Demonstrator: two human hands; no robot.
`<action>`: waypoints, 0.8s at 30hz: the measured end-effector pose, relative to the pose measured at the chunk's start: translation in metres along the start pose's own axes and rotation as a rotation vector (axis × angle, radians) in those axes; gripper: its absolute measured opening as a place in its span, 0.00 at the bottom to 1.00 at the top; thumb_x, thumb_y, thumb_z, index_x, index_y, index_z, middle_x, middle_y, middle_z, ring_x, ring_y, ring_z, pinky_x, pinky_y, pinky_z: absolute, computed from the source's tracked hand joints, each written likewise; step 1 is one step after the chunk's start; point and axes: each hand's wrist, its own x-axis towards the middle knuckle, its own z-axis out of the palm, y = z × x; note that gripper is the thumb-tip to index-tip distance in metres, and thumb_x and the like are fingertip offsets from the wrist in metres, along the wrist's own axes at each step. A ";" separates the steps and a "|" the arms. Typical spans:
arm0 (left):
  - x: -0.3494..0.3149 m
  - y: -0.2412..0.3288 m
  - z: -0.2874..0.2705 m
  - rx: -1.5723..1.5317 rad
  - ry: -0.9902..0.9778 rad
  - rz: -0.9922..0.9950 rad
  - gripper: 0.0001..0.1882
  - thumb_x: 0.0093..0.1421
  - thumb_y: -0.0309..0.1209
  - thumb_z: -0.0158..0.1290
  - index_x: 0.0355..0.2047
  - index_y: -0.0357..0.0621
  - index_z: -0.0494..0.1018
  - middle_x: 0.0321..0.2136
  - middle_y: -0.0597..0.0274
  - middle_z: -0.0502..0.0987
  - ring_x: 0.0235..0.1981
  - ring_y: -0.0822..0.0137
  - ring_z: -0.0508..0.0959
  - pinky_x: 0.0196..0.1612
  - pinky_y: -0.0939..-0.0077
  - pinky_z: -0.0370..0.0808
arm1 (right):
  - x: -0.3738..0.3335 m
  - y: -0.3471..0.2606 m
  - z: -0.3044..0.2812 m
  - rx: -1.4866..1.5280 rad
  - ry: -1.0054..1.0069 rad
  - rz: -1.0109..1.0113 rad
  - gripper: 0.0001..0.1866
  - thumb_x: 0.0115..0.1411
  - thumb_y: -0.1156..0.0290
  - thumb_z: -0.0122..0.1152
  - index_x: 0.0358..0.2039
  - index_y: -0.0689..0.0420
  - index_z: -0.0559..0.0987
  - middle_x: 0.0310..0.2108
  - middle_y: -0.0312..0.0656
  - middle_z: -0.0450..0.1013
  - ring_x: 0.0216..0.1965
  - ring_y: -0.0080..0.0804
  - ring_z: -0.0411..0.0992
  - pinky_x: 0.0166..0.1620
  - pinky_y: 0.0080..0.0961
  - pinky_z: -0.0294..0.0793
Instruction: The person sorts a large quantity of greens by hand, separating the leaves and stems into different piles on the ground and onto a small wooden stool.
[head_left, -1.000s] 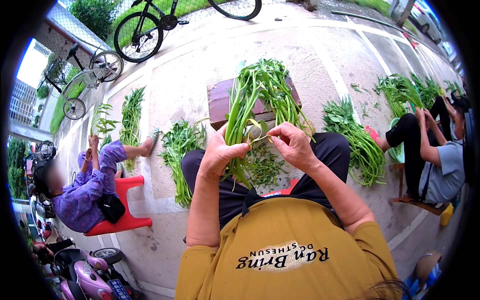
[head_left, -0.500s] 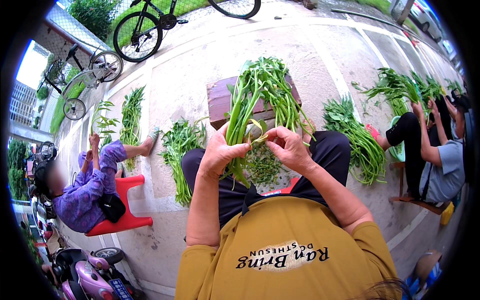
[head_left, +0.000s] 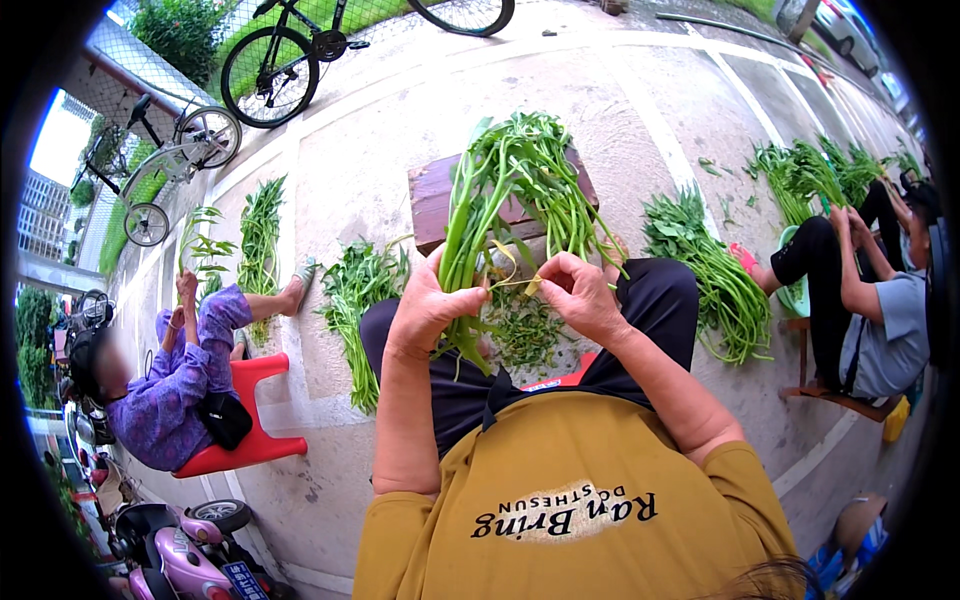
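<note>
My left hand (head_left: 425,308) is closed around a bunch of water spinach (head_left: 468,235), long green stems whose leafy tops lean away from me. Pinched in the fingertips of my right hand (head_left: 583,300) is a small yellowed leaf (head_left: 533,286), just right of the bunch. A thin pale strand stretches between the two hands, and another yellowish leaf hangs by the bunch. More water spinach stems (head_left: 565,205) lie over the dark reddish wooden box (head_left: 432,205) in front of me. Below my hands, chopped-looking green trimmings (head_left: 530,335) are scattered between my knees.
Piles of greens lie on the paving at my left (head_left: 355,290) and right (head_left: 705,280). A person (head_left: 165,400) sits on a red plastic stool (head_left: 262,420) at left; other people (head_left: 880,330) handle greens at right beside a pale green basin (head_left: 795,290). Bicycles (head_left: 270,75) stand beyond.
My right hand has drawn slightly right, away from the bunch, with the yellowed leaf in its fingertips. My left hand keeps its hold. At right, a co-worker's greens have been lowered.
</note>
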 end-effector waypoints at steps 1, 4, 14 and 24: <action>0.000 -0.001 -0.005 0.014 0.003 0.007 0.29 0.43 0.23 0.61 0.49 0.37 0.67 0.28 0.66 0.74 0.24 0.77 0.72 0.27 0.85 0.70 | -0.001 0.000 -0.002 -0.011 0.012 0.004 0.04 0.54 0.76 0.60 0.28 0.61 0.74 0.20 0.34 0.71 0.22 0.16 0.68 0.27 0.17 0.68; 0.000 0.003 -0.008 0.065 0.021 0.004 0.25 0.44 0.23 0.61 0.44 0.39 0.68 0.26 0.68 0.73 0.25 0.77 0.72 0.30 0.83 0.70 | -0.006 -0.002 -0.010 -0.002 -0.059 0.049 0.03 0.55 0.76 0.59 0.28 0.60 0.74 0.21 0.27 0.68 0.23 0.10 0.65 0.26 0.12 0.65; -0.001 0.000 -0.007 0.040 -0.017 -0.047 0.27 0.44 0.22 0.61 0.47 0.38 0.67 0.28 0.68 0.73 0.26 0.78 0.72 0.30 0.84 0.70 | -0.006 0.017 -0.017 0.214 0.100 0.089 0.02 0.54 0.77 0.55 0.26 0.59 0.72 0.21 0.29 0.68 0.24 0.11 0.65 0.28 0.13 0.66; 0.001 0.001 -0.019 0.066 -0.013 -0.048 0.26 0.44 0.23 0.63 0.45 0.39 0.68 0.26 0.68 0.73 0.25 0.77 0.72 0.29 0.83 0.70 | -0.026 0.011 -0.016 -0.210 -0.167 -0.037 0.08 0.50 0.81 0.56 0.33 0.61 0.73 0.30 0.38 0.69 0.23 0.22 0.68 0.28 0.19 0.68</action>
